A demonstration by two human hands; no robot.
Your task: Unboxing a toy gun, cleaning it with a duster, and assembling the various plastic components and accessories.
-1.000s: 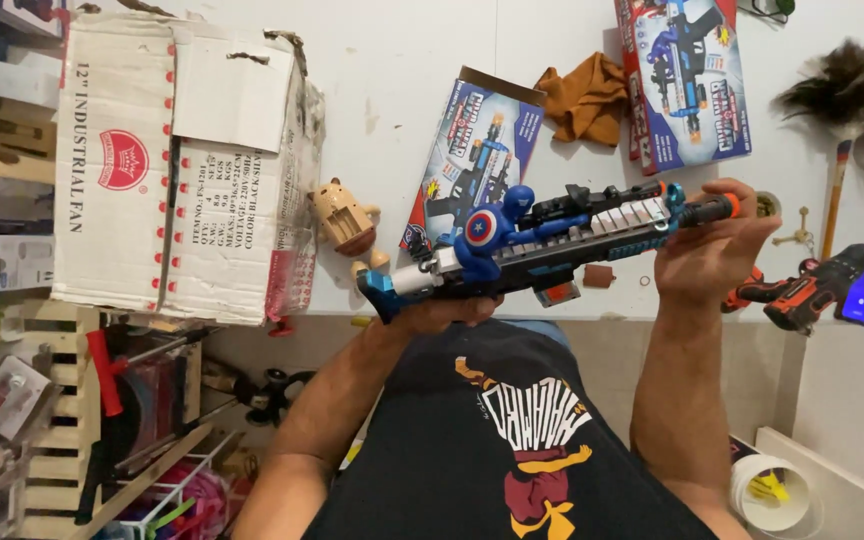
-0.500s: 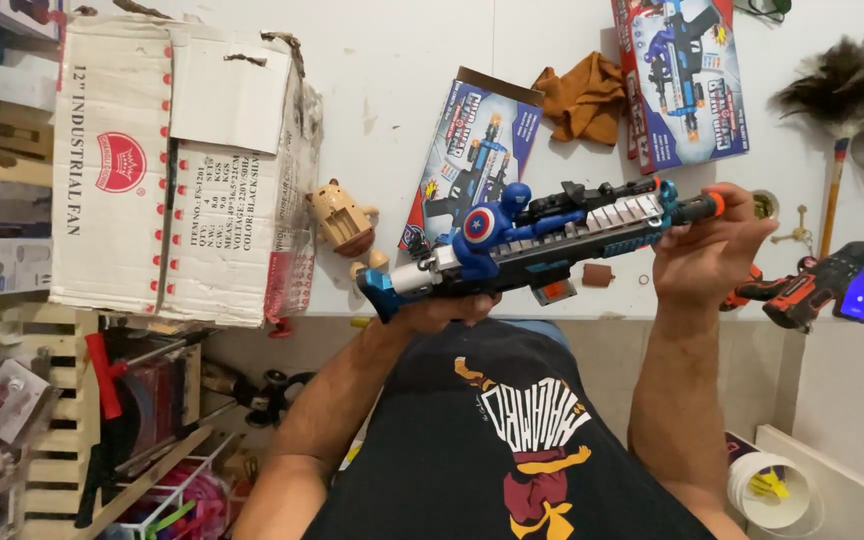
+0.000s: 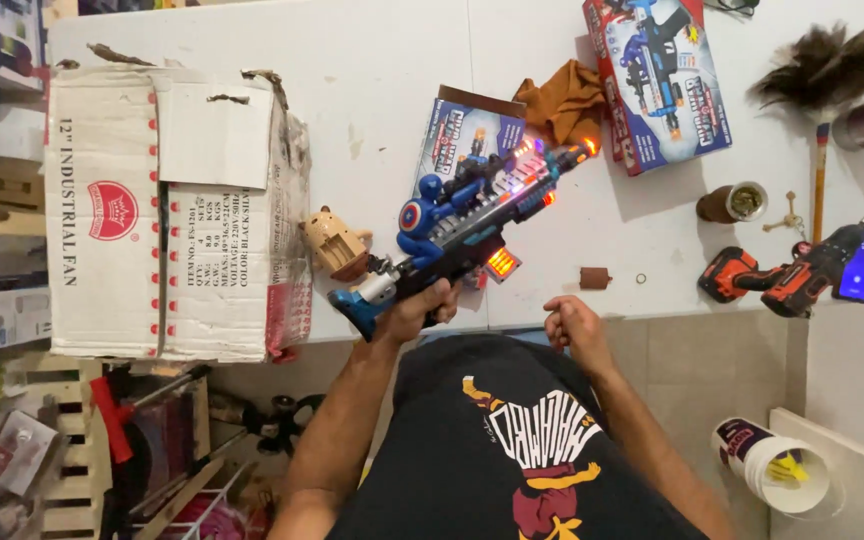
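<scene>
My left hand (image 3: 422,308) grips the lit toy blaster (image 3: 472,220) by its handle, barrel angled over the counter (image 3: 382,90). Right hand (image 3: 572,325) loosely clenched, empty, right of blaster.

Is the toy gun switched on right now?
On. The blue toy gun, gripped in the left hand, glows orange at its muzzle and underside, with purple lights along the top. The right hand is off it.

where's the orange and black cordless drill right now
In the head view, the orange and black cordless drill lies at the right end of the white table, beside a lit phone and below a small brown jar.
</scene>
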